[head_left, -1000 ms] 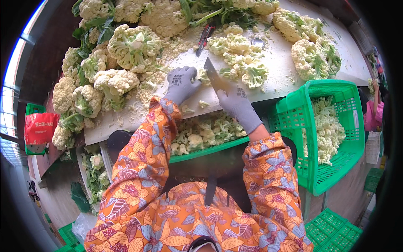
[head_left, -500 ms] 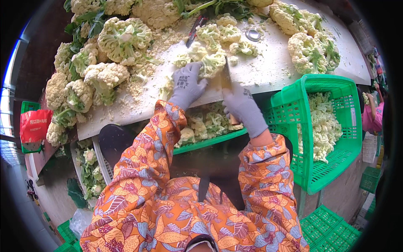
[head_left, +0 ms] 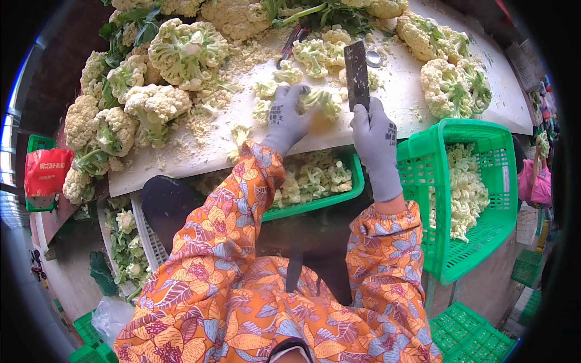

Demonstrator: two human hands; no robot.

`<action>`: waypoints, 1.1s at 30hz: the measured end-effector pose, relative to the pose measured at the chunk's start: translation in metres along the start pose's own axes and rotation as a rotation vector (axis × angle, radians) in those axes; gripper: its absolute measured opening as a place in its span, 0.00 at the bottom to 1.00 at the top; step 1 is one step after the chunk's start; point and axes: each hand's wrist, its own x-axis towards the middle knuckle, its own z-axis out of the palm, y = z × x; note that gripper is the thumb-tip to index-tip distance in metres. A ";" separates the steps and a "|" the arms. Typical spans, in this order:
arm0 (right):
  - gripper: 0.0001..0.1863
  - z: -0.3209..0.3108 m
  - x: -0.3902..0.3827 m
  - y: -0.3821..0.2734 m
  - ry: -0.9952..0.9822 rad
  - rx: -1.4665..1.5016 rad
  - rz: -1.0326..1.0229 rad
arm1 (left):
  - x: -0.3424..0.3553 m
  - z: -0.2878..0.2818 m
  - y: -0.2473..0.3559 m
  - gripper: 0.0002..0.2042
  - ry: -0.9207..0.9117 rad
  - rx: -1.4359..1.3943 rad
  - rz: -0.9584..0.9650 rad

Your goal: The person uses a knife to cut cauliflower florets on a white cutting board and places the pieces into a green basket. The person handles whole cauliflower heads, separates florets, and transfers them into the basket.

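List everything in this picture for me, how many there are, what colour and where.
Cauliflower heads: many, cream and green, piled left and top, more at right
Worktop: one, white, centre
Cut florets: several, cream and green, mid-worktop
Cleaver: one, dark-bladed, centre
Round metal item: one, silver, right of cleaver
Utility knife: one, red and black, upper middle
Basket: one, green, right, holding florets
Tub: one, green, below worktop's near edge, holding florets
Bag: one, red, far left
Plastic bag: one, clear, lower left
Floor crates: several, green, lower corners
Other person: at least one, pink clothing, right edge
Left hand: one, grey-gloved, at the florets
Right hand: one, grey-gloved, gripping cleaver
Sleeves: two, orange floral, from lower edge
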 end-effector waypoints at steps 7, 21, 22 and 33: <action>0.09 0.058 -0.015 0.012 -0.125 -0.168 -0.176 | -0.010 0.002 -0.030 0.19 0.205 -0.001 0.176; 0.09 0.041 -0.002 -0.017 -0.083 -0.023 -0.354 | -0.008 -0.038 -0.060 0.09 0.127 -0.142 0.033; 0.09 0.048 -0.004 -0.014 -0.137 -0.060 -0.373 | -0.008 -0.034 -0.058 0.09 0.209 -0.120 0.060; 0.09 0.023 0.000 -0.028 -0.260 0.085 -0.132 | -0.025 -0.018 -0.038 0.16 0.329 0.226 0.214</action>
